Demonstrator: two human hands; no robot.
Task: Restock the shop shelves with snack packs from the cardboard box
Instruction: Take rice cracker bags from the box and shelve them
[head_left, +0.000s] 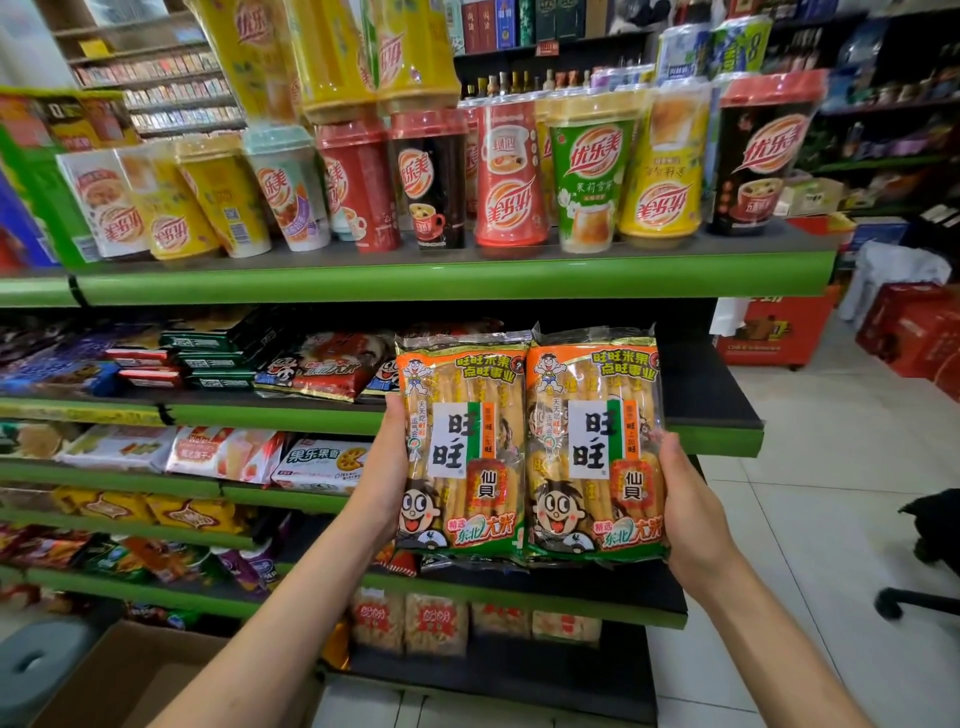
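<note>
The left hand (384, 467) and right hand (691, 514) are gripping two orange-and-green crinkly plastic rice-cracker packs (530, 447), side by side. Restocking is looking midway: these are awaiting the bare dark shelf end (706, 384), the brown cardboard box (145, 675) waiting below.

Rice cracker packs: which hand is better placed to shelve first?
Right, probably. The right hand holds the right pack directly before the bare shelf stretch; the left hand and left pack face stocked snacks.

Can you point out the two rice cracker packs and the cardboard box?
left rice cracker pack (460, 452), head view, white label.
right rice cracker pack (595, 447), head view, white label.
cardboard box (156, 675), head view, inner wall.
</note>
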